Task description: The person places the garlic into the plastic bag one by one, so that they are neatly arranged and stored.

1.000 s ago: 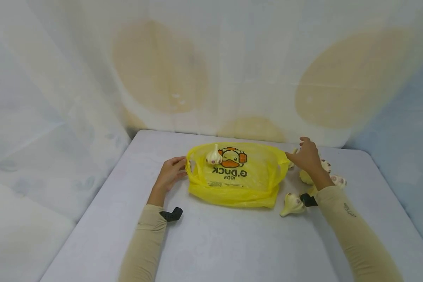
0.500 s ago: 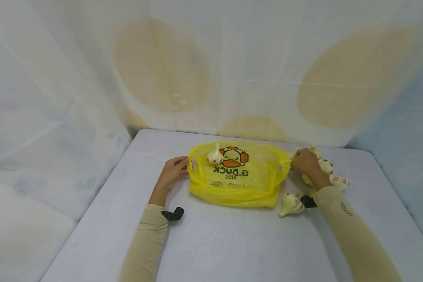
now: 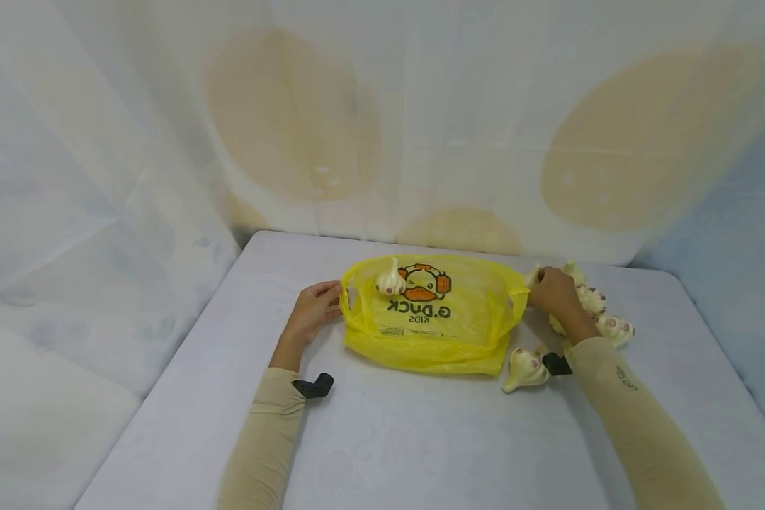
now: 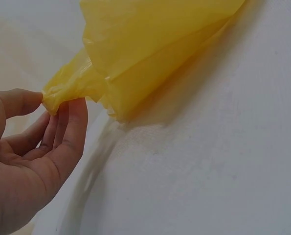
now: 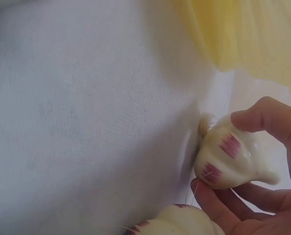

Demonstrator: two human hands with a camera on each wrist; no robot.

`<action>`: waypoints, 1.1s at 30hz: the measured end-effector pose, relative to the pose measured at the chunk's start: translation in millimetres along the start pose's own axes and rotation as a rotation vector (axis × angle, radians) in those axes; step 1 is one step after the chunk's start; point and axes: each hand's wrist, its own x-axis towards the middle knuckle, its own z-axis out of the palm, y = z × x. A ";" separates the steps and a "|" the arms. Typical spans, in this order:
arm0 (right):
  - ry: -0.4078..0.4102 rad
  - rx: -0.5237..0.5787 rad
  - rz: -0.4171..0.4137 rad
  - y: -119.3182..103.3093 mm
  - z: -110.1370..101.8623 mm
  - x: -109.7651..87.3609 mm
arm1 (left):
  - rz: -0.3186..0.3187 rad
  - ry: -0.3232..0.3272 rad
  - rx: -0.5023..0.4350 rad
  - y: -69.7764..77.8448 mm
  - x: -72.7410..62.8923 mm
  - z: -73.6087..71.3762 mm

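A yellow plastic bag (image 3: 459, 312) with a printed duck lies across the middle of the table, its mouth spread. One garlic bulb (image 3: 391, 282) shows in it beside the duck's face. My left hand (image 3: 310, 313) pinches the bag's left handle between thumb and fingers, clearly seen in the left wrist view. At the bag's right side, my right hand (image 3: 556, 294) grips another garlic bulb (image 5: 228, 154) with thumb on one side and fingers on the other. That bulb is purple-marked and mostly hidden by the hand in the head view.
Several garlic bulbs lie on the right, one of them a bulb (image 3: 615, 330) beyond my right wrist. A single bulb (image 3: 525, 370) sits near the bag's lower right corner. White curtains (image 3: 459, 127) hang behind the table (image 3: 421, 439).
My right hand has come down from above the bulbs, right of the bag, and taken hold of a garlic bulb. My left hand keeps its pinch on the bag.
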 end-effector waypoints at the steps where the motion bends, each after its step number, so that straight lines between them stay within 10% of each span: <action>1: 0.002 0.001 -0.006 -0.3 0.0 -0.3 | -0.003 -0.002 -0.002 0.4 0.0 -0.2; 13: 0.057 0.050 -0.061 -16.4 -21.7 -8.1 | -0.033 -0.020 0.011 22.1 -16.9 6.5; 33: 0.127 0.226 -0.165 -83.8 -62.3 -19.1 | -0.029 -0.005 -0.006 6.2 1.7 0.3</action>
